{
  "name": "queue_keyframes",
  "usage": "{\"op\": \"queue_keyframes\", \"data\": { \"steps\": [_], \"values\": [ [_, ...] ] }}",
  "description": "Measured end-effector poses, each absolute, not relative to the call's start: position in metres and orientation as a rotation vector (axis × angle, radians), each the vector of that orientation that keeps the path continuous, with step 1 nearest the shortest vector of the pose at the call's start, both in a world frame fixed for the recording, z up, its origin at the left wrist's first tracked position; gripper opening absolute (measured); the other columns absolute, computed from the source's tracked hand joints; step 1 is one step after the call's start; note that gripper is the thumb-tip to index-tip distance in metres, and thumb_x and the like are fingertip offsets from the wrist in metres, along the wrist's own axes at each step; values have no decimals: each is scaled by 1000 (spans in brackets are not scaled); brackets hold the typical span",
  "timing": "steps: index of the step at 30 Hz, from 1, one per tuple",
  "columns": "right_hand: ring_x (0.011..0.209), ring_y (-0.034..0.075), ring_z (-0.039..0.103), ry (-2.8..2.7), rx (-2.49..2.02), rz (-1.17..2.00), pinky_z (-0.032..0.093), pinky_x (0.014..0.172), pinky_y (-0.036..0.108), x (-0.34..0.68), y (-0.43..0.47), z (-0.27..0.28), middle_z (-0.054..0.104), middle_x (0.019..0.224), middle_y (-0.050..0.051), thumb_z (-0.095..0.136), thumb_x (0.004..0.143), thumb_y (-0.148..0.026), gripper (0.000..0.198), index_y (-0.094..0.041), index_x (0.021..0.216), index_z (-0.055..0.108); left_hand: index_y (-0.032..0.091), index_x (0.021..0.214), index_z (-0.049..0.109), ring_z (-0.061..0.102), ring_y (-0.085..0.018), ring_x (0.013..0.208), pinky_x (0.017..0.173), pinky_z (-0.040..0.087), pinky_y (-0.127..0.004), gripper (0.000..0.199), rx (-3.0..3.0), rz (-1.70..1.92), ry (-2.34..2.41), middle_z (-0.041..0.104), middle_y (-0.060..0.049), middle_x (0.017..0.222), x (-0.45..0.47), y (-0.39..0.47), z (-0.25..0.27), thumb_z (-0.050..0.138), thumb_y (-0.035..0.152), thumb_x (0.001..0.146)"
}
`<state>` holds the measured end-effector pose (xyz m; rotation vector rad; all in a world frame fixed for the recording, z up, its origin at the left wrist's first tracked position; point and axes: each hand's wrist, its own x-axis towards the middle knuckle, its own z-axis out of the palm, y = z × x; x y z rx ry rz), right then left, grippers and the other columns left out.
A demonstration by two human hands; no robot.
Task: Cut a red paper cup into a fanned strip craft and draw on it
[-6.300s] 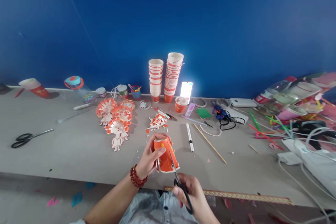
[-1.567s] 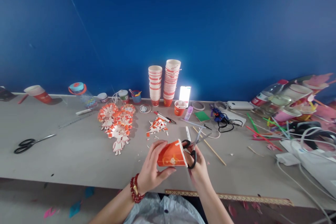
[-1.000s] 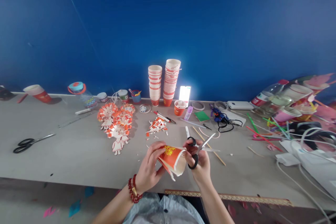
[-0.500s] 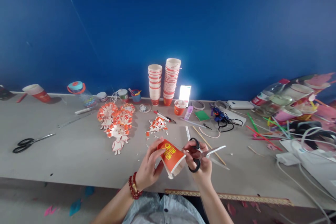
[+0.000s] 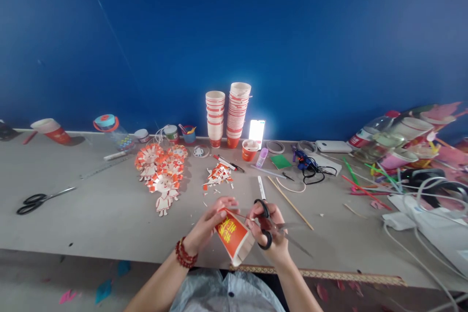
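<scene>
Cup (image 5: 232, 234), seemingly only part-cut, pinched in left hand (image 5: 204, 225) | scissors (image 5: 269, 240) gripped in right hand (image 5: 278, 243) | cutouts (image 5: 163, 184) beyond left, apparently finished

Own hands: two showed, your left hand (image 5: 206, 224) and your right hand (image 5: 276, 249).
Held cup (image 5: 232, 235): you had one.
Scissors (image 5: 268, 213): you had two pairs, one gripped, the other pair (image 5: 43, 198) toward the bench's (image 5: 109, 219) left end.
Cup stacks (image 5: 215, 126): two stood by your back edge.
Lit phone (image 5: 257, 131): one stood there.
Green square (image 5: 280, 162): you had one.
</scene>
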<state>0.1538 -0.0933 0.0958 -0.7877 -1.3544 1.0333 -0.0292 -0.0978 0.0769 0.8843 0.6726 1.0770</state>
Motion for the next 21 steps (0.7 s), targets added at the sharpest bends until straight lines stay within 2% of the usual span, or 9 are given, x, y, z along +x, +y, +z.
{"op": "queue_keyframes", "data": {
  "steps": [3, 6, 9, 12, 17, 21],
  "values": [
    [74, 19, 59, -1406, -793, 1026, 52, 65, 33, 157, -89, 97, 56, 83, 1, 64, 85, -24, 16, -26, 93, 51, 17, 119, 62, 62, -26, 107, 92, 47, -36, 39, 915, 863, 659, 64, -13, 120, -37, -97, 83, 64, 39, 86],
    [80, 20, 60, -1433, -868, 970, 53, 72, 35, 164, -83, 95, 59, 89, 4, 63, 86, -28, 18, -25, 101, 53, 19, 114, 62, 63, -22, 100, 86, 49, -31, 35, 1085, 1004, 776, 65, -9, 114, -37, -98, 89, 66, 38, 85],
    [86, 22, 61, -1424, -1012, 887, 53, 77, 36, 177, -82, 89, 61, 97, 7, 67, 84, -32, 26, -22, 105, 54, 22, 118, 59, 58, -24, 111, 95, 46, -36, 33, 1454, 1209, 952, 60, -9, 122, -36, -101, 95, 63, 33, 87],
    [75, 19, 60, -1428, -1126, 861, 53, 68, 31, 188, -89, 85, 63, 93, 8, 69, 84, -33, 26, -19, 101, 57, 24, 126, 53, 50, -25, 123, 105, 40, -43, 37, 1813, 1345, 1121, 53, -11, 131, -38, -102, 98, 60, 25, 89],
    [65, 16, 57, -1366, -1096, 929, 51, 58, 26, 180, -101, 94, 64, 91, 8, 69, 83, -34, 26, -19, 102, 58, 23, 134, 46, 46, -26, 128, 106, 40, -46, 48, 2098, 1436, 1175, 48, -13, 135, -33, -105, 95, 59, 15, 88],
    [61, 15, 56, -1375, -1100, 938, 51, 58, 27, 162, -96, 101, 61, 85, 3, 72, 79, -31, 28, -21, 99, 56, 22, 137, 41, 44, -27, 130, 107, 40, -47, 53, 2138, 1432, 1157, 46, -14, 136, -25, -111, 87, 58, 14, 88]
  ]
}}
